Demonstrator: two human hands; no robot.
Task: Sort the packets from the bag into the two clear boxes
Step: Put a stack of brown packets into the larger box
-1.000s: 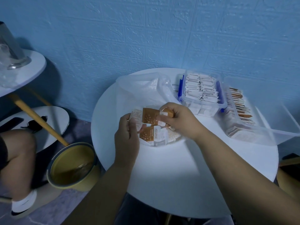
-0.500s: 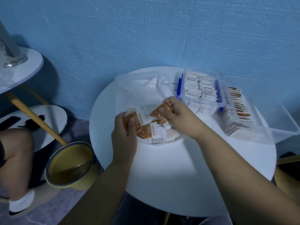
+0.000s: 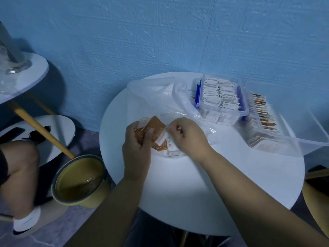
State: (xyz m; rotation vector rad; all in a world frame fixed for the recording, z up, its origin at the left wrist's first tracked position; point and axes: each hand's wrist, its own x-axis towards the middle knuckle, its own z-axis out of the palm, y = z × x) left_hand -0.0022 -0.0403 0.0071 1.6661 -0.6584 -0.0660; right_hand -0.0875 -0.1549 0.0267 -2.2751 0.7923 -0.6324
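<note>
Packets, brown with white dots and white ends, stand fanned in the left hand, whose fingers and thumb curl round their lower halves just above the table. The right hand is close beside it, fingers curled, pinching at the white end of one of those packets; its fingertips are partly hidden, so the exact grip is unclear. Under and between both hands a few loose packets lie flat at the mouth of the clear bag, which spreads crumpled over the table's far side. Right of the bag, the blue-clip box holds upright rows of white packets. Just beside it, at the table's right edge, the big box holds a row of brown packets along its left wall. Both boxes sit well apart from the hands. On the floor left of the table stands a yellow bucket.
</note>
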